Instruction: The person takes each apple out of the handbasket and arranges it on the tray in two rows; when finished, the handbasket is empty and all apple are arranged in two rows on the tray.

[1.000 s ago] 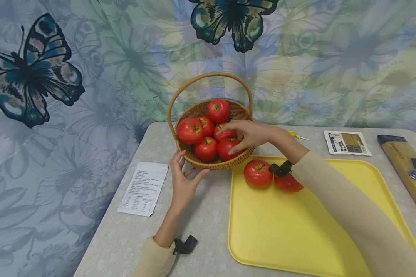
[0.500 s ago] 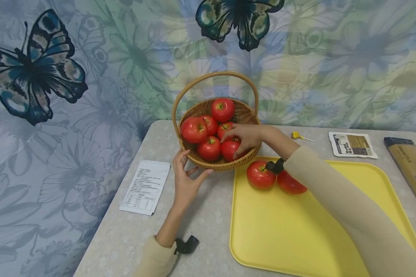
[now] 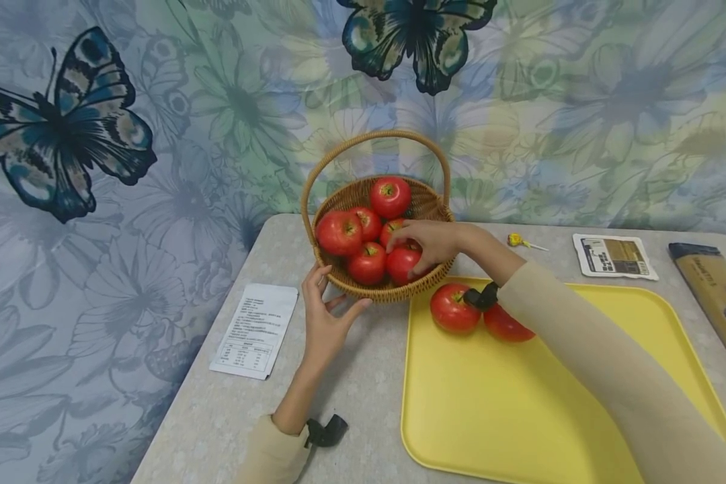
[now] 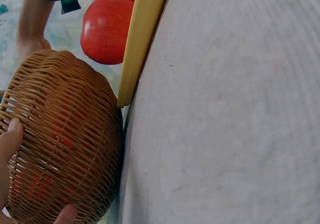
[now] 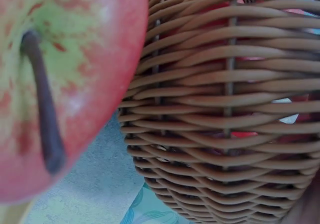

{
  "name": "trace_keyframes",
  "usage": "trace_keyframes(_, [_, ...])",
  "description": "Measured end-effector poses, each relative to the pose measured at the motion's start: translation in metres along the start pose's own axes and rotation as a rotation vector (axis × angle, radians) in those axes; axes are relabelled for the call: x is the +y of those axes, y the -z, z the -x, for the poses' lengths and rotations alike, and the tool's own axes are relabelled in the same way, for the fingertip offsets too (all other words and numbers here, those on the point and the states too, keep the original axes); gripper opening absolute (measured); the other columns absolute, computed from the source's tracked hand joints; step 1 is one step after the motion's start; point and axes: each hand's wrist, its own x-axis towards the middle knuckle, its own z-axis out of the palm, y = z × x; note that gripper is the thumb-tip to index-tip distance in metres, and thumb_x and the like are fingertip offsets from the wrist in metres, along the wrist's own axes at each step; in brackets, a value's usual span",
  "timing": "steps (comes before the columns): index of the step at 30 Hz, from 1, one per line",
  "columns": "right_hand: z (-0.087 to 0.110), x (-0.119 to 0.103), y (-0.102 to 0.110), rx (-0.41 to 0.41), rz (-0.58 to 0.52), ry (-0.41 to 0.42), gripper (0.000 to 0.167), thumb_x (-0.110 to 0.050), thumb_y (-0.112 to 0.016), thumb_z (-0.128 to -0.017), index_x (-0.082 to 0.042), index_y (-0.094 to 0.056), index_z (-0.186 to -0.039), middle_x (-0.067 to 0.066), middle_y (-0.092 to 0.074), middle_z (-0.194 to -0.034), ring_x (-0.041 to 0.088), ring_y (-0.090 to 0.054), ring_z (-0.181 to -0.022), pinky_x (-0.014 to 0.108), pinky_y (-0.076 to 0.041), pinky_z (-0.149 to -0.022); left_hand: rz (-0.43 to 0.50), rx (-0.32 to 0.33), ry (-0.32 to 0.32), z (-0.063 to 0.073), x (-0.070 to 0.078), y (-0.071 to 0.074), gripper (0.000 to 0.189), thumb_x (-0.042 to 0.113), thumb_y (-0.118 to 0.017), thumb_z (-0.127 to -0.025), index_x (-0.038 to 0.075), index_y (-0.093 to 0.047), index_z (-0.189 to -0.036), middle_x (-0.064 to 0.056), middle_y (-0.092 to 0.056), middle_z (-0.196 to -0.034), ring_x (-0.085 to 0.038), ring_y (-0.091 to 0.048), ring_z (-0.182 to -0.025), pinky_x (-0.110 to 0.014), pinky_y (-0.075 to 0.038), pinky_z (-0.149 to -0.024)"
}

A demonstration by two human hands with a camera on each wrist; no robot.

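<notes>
A wicker basket (image 3: pixel 393 293) with a tall arched handle stands on the table in the head view, holding several red apples. My left hand (image 3: pixel 327 329) holds the basket's front left side, fingers near the rim and thumb lower down. In the left wrist view, fingertips (image 4: pixel 14 131) press the woven wall. Reaching in from the right, my right hand (image 3: pixel 432 242) grips the front right apple (image 3: pixel 402 264), its fingers over the top and thumb at the near side. Part of that apple is hidden by the hand. The right wrist view shows an apple (image 5: pixel 95 84) beside the basket wall.
A yellow tray (image 3: pixel 496 417) lies right of the basket, bearing two apples (image 3: pixel 454 309) under my right wrist. A white printed packet (image 3: pixel 255 329) lies left. Along the back right are a yellow-headed lollipop (image 3: pixel 516 240), a small pouch (image 3: pixel 616 256) and a long brown package (image 3: pixel 710 289).
My right hand has come down from above the apples and closed around the front right one. The left hand stays at the basket. The head view has shifted slightly.
</notes>
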Motion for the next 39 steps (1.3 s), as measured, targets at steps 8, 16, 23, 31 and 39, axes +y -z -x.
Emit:
trace_keyframes(8, [0.009, -0.004, 0.005, 0.139, -0.017, 0.115, 0.051, -0.022, -0.083, -0.078, -0.018, -0.060, -0.123, 0.005, -0.053, -0.121, 0.022, -0.049, -0.113, 0.041, -0.046, -0.099, 0.022, 0.003, 0.029, 0.000, 0.002, -0.001, 0.080, 0.005, -0.080, -0.080, 0.002, -0.030, -0.142, -0.023, -0.012, -0.156, -0.039, -0.024, -0.145, -0.060, -0.049, -0.097])
trace_keyframes(16, [0.044, -0.021, 0.029, 0.286, -0.054, 0.196, 0.053, -0.019, -0.083, -0.078, -0.018, -0.059, -0.125, 0.004, -0.050, -0.125, 0.019, -0.047, -0.111, 0.037, -0.050, -0.089, 0.027, 0.007, 0.037, 0.000, 0.002, -0.002, 0.080, 0.005, -0.080, -0.080, 0.001, -0.030, -0.142, -0.025, -0.011, -0.155, -0.042, -0.025, -0.144, -0.061, -0.049, -0.097])
trace_keyframes(23, [0.109, -0.027, 0.037, 0.406, -0.050, 0.139, 0.057, -0.014, -0.084, -0.077, -0.024, -0.059, -0.127, -0.001, -0.048, -0.124, 0.014, -0.048, -0.107, 0.033, -0.054, -0.077, 0.026, 0.014, 0.035, 0.000, 0.003, -0.002, 0.081, 0.005, -0.080, -0.080, -0.001, -0.030, -0.142, -0.025, -0.011, -0.155, -0.042, -0.027, -0.143, -0.060, -0.050, -0.096])
trace_keyframes(31, [0.192, 0.008, 0.000, 0.525, 0.158, 0.027, 0.065, -0.010, -0.089, -0.068, -0.023, -0.061, -0.125, -0.004, -0.050, -0.120, 0.009, -0.048, -0.101, 0.023, -0.054, -0.070, 0.031, 0.019, 0.033, 0.000, -0.001, -0.004, 0.080, 0.005, -0.081, -0.079, 0.000, -0.031, -0.142, -0.024, -0.012, -0.155, -0.044, -0.027, -0.143, -0.060, -0.050, -0.095])
trace_keyframes(39, [0.244, 0.051, -0.058, 0.519, 0.210, -0.062, 0.068, -0.009, -0.092, -0.062, -0.023, -0.061, -0.121, -0.003, -0.053, -0.116, 0.018, -0.051, -0.101, 0.026, -0.057, -0.068, 0.033, 0.039, 0.019, -0.002, -0.005, -0.006, 0.081, 0.003, -0.082, -0.078, -0.001, -0.032, -0.141, -0.025, -0.014, -0.154, -0.047, -0.030, -0.141, -0.061, -0.050, -0.093])
